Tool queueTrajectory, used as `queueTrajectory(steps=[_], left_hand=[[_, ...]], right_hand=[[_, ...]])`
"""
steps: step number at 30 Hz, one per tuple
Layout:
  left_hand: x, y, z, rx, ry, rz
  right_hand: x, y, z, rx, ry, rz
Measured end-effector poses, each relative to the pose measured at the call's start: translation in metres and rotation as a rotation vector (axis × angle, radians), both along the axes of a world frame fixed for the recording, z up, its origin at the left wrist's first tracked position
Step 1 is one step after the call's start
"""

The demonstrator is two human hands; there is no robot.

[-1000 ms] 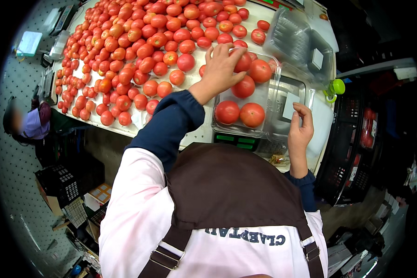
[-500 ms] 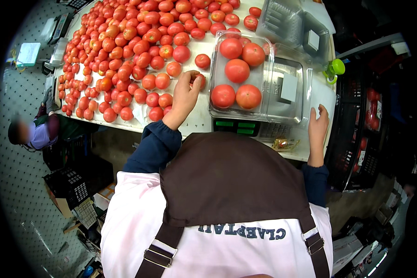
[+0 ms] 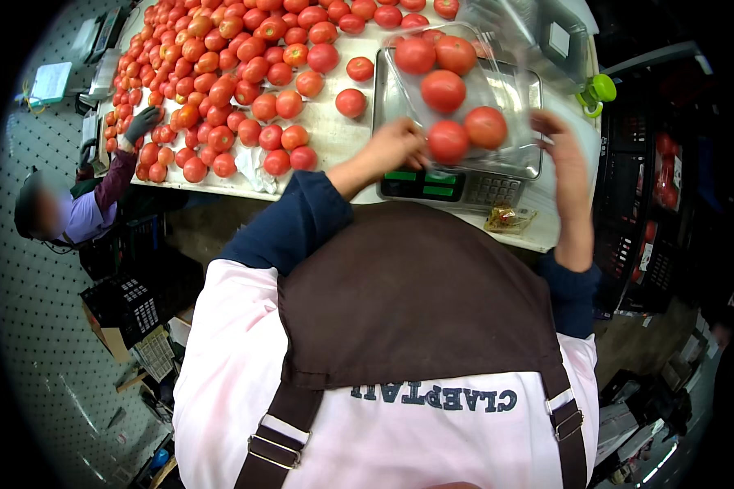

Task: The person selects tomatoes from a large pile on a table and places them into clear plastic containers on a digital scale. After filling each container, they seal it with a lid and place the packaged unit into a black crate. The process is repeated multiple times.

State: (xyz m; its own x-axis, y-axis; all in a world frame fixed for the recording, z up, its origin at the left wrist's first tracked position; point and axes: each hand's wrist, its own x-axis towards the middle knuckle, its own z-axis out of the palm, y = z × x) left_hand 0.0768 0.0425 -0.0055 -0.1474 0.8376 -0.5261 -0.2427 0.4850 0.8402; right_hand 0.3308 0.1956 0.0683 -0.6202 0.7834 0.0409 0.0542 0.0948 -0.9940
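My left hand (image 3: 395,147) has curled fingers gripping the lower left corner of a clear plastic container (image 3: 424,110), turned at an angle over the steel pan (image 3: 387,94) of a digital scale (image 3: 453,189). Inside the container are several large red tomatoes (image 3: 444,91). My right hand (image 3: 561,155) is at the container's right side, fingers bent and smeared by motion, so its grip is unclear. Loose tomatoes (image 3: 351,103) lie left of the scale.
A large spread of tomatoes (image 3: 220,49) covers the white table (image 3: 334,151). Empty clear trays (image 3: 550,49) and a green-topped object (image 3: 597,90) stand right. Black crates (image 3: 628,228) hold packed tomatoes. At left a person (image 3: 90,208) reaches a gloved hand (image 3: 143,122) among tomatoes.
My left hand has moved right onto the container, which is now turned and shifted upward. My right hand has risen to its side. The co-worker's gloved hand has reached into the tomatoes.
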Motion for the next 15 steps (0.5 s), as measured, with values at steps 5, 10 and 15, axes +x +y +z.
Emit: queueTrajectory(steps=[5, 10, 15], left_hand=[[0.023, 0.020, 0.026, 0.343, 0.547, -0.131], [-0.047, 0.072, -0.002, 0.577, 1.433, 0.191], [-0.042, 0.050, 0.006, 0.069, 0.818, -0.061]], right_hand=[[-0.022, -0.025, -0.038, 0.708, -0.384, 0.082], [0.001, -0.028, -0.046, 0.666, -0.441, -0.161], [0.023, -0.019, -0.080, 0.344, -0.614, -0.517]])
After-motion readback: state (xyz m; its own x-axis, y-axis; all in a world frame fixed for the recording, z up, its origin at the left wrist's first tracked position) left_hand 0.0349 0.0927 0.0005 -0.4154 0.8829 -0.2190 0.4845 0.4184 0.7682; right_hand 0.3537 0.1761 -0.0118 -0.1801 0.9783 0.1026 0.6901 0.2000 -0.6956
